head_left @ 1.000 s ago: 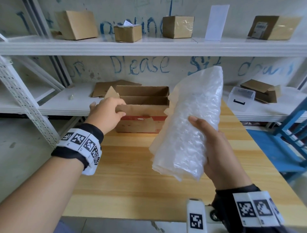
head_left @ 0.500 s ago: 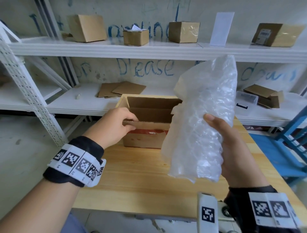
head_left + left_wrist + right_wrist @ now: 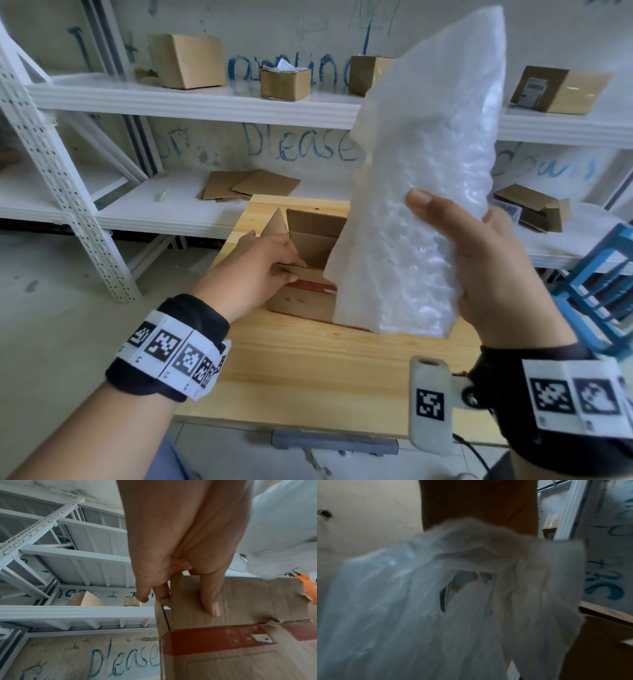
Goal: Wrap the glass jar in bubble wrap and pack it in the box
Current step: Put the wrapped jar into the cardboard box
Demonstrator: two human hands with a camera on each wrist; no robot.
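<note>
My right hand [image 3: 479,260] grips a tall bubble-wrap bundle [image 3: 424,178] and holds it upright above the table, in front of the box's right half. The jar inside is hidden by the wrap. In the right wrist view the bubble wrap [image 3: 436,601] fills the picture, blurred. An open cardboard box [image 3: 308,246] with a red stripe stands on the wooden table [image 3: 308,370]. My left hand [image 3: 260,270] pinches the box's near flap [image 3: 240,601], thumb on the outside and fingers [image 3: 163,599] behind its left edge.
White metal shelving [image 3: 205,102] behind the table carries several small cardboard boxes and flat cardboard sheets [image 3: 250,185]. A blue frame [image 3: 603,284] stands to the right of the table. Bare floor lies to the left.
My right hand has raised the wrapped bundle higher and stood it more upright. My left hand has kept hold of the box's near flap, and the box now lies closer to me.
</note>
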